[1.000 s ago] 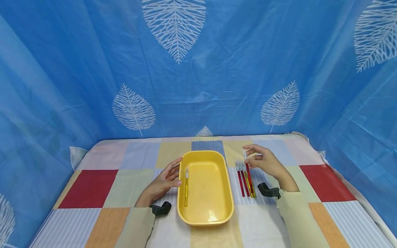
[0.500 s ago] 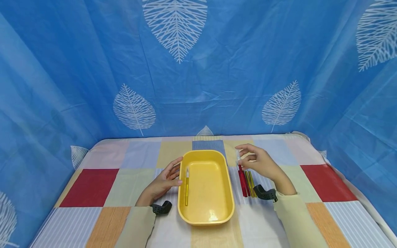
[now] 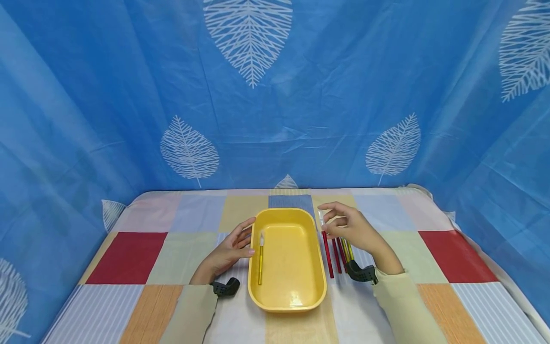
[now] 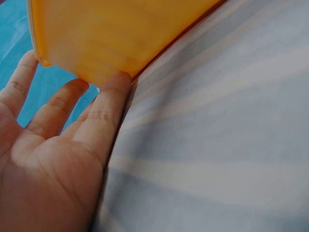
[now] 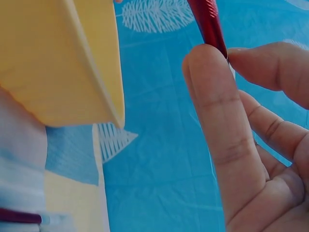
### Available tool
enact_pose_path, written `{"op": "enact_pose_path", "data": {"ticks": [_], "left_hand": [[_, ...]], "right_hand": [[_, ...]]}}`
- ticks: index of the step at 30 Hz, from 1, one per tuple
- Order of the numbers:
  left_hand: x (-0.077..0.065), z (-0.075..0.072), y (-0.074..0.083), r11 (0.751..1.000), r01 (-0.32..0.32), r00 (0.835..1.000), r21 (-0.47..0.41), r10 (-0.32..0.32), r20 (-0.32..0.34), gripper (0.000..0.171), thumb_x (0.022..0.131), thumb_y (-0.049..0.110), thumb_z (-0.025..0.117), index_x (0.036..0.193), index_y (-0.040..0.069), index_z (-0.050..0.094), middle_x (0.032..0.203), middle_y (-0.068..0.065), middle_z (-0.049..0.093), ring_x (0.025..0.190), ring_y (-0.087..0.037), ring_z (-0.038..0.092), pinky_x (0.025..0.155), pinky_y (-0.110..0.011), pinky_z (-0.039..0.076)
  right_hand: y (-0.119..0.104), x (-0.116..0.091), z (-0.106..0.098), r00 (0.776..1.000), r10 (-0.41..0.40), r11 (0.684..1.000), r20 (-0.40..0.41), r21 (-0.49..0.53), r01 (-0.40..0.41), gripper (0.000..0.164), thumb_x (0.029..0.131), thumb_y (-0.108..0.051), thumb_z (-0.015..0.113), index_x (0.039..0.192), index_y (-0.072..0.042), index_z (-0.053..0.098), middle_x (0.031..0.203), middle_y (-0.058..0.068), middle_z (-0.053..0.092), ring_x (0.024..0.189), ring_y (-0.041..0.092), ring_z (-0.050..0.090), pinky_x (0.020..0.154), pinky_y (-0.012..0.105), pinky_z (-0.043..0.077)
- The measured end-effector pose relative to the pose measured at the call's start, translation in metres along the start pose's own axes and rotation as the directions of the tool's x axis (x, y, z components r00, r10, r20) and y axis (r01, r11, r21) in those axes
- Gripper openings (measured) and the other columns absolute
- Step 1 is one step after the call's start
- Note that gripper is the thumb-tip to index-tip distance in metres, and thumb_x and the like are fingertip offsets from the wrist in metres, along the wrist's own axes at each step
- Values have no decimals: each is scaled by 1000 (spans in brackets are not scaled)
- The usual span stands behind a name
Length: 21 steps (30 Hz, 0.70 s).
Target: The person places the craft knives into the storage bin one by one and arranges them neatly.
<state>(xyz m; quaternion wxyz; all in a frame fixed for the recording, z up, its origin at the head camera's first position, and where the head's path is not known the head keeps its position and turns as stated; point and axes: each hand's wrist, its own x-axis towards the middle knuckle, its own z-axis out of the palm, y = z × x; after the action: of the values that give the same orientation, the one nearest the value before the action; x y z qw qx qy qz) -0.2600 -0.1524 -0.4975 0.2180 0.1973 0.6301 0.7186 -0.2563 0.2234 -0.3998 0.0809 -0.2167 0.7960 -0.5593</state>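
Observation:
My right hand (image 3: 352, 229) pinches a red-handled craft knife (image 3: 328, 255) between thumb and forefinger near its clear-capped end. Its handle points down toward me, just right of the yellow tray (image 3: 290, 272). Close up in the right wrist view, the craft knife's knurled red metal (image 5: 208, 21) shows above the fingertips. My left hand (image 3: 227, 253) rests against the tray's left side, thumb at the rim and fingers extended along the outer wall (image 4: 106, 43). Inside the tray, along its left side, lies a gold-handled craft knife (image 3: 260, 263).
Several red and gold craft knives (image 3: 338, 255) lie side by side on the table right of the tray, partly hidden by my right hand and its wrist camera (image 3: 360, 272). A patchwork cloth (image 3: 142, 258) covers the table; a blue leaf-print curtain (image 3: 275, 143) hangs behind.
My right hand has carried the red craft knife left from above the row, toward the tray's right rim. My left hand stays against the tray.

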Motion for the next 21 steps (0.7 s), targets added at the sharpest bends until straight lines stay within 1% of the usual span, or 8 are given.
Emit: {"op": "enact_pose_path", "data": {"ticks": [5,8,12,14,17,21], "left_hand": [[-1,0,1,1000,-6,1000,-14,6,4,97,100,6,75,174,5,12,178,-26,15,162,-47,21,120,-37,44],[-1,-1,0,1000,-14,1000,-14,14,8,97,100,7,76,174,5,12,177,-27,16,162,-48,21,120,-37,44],[-1,0,-1,1000,-14,1000,-17,14,5,99,99,11,78,174,6,13,177,-26,17,162,-46,22,120,-36,44],[-1,0,0,1000,-13,1000,-21,13,1,99,99,11,78,174,6,13,178,-25,18,163,-46,22,120,-36,44],[-1,1,0,1000,-12,1000,-21,12,-7,99,99,10,78,174,6,14,178,-25,18,163,-45,22,120,-36,44],[-1,0,-1,1000,-13,1000,-13,13,-12,97,99,7,76,174,6,14,177,-25,18,162,-45,23,120,-38,43]], "right_hand": [[-2,5,9,1000,11,1000,11,11,-11,49,103,0,70,148,11,54,111,22,65,90,18,77,82,52,66],[-2,8,14,1000,16,1000,14,21,-16,49,103,-1,70,148,10,55,111,21,66,92,19,78,82,48,67],[-3,12,20,999,31,999,24,33,-32,49,103,1,68,149,12,53,111,20,67,93,20,78,82,40,67],[-4,14,23,999,42,998,33,35,-43,50,104,2,67,149,13,51,110,20,68,94,22,78,82,39,67],[-6,18,28,997,64,997,43,29,-65,50,104,3,66,151,13,50,110,20,69,94,25,79,82,40,67],[-8,24,34,995,84,996,49,27,-86,51,103,2,66,150,14,51,108,19,70,94,28,79,84,45,67]]}}
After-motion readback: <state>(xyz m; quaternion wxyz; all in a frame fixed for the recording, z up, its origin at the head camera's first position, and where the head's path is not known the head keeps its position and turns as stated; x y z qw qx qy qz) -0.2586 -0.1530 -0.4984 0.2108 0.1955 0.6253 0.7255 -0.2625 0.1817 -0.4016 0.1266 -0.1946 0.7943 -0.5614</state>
